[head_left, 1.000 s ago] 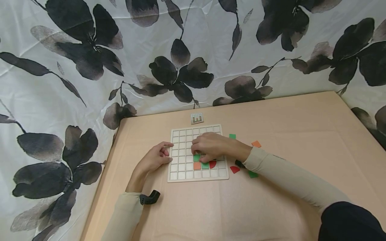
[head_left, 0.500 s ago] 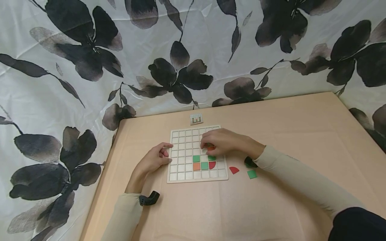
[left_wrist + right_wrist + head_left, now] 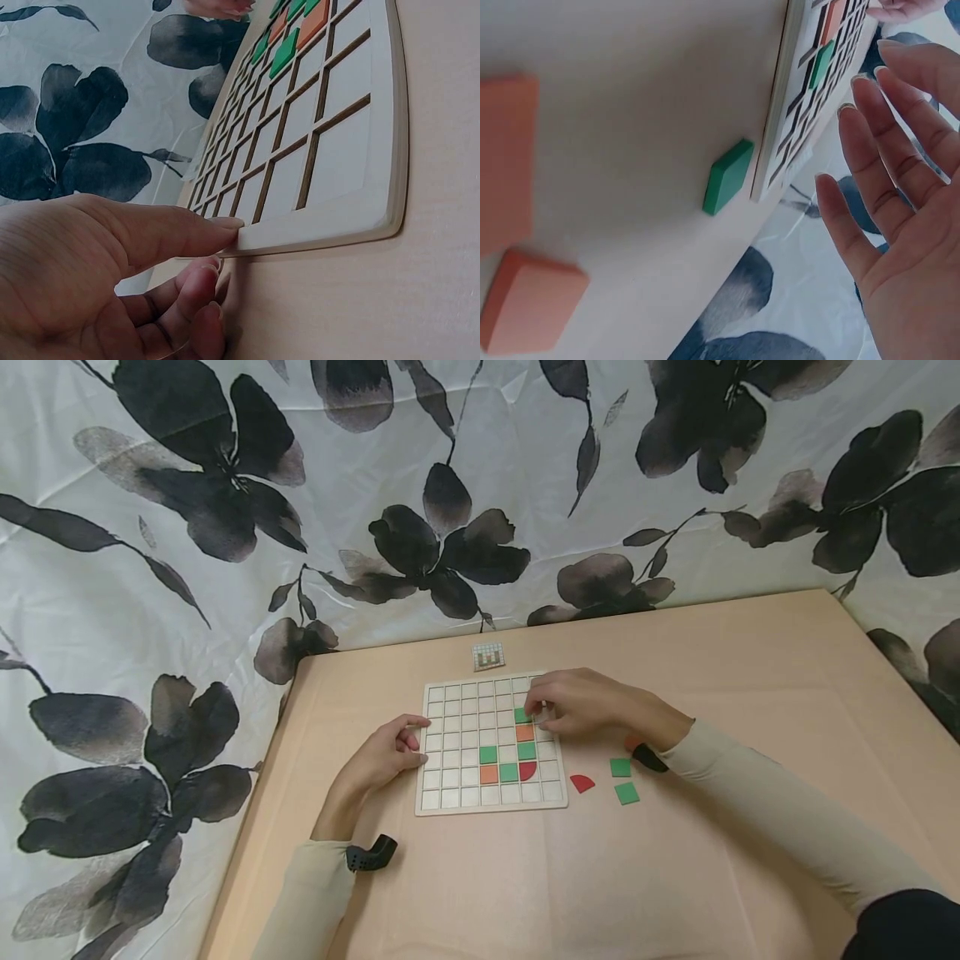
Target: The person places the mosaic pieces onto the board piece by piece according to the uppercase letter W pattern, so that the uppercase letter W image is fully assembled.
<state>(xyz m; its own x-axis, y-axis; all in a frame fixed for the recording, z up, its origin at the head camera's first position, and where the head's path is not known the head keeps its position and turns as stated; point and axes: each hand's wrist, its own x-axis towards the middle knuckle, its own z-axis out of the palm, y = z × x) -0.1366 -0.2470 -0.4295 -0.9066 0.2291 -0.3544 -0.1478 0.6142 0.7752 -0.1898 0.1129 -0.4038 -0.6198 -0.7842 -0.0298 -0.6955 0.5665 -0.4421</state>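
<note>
A pale board with a grid of square cells lies on the table. My left hand is at its left edge; in the left wrist view the thumb rests on the rim and the other fingers curl below it. My right hand hovers over the board's right edge, fingers loosely bent and holding nothing. Close by its fingertips, a green square tile sits in a cell. Below that come an orange tile, another green tile and a red quarter-circle tile. Green and orange tiles sit further left.
Right of the board lie a loose red quarter-circle tile and two green tiles. An orange tile is partly behind the right wrist. The right wrist view shows another loose green tile. A small patterned card lies behind the board.
My right hand has drawn back to the right across the board, uncovering the column of green, orange and red tiles. My left hand has stayed at the board's left edge.
</note>
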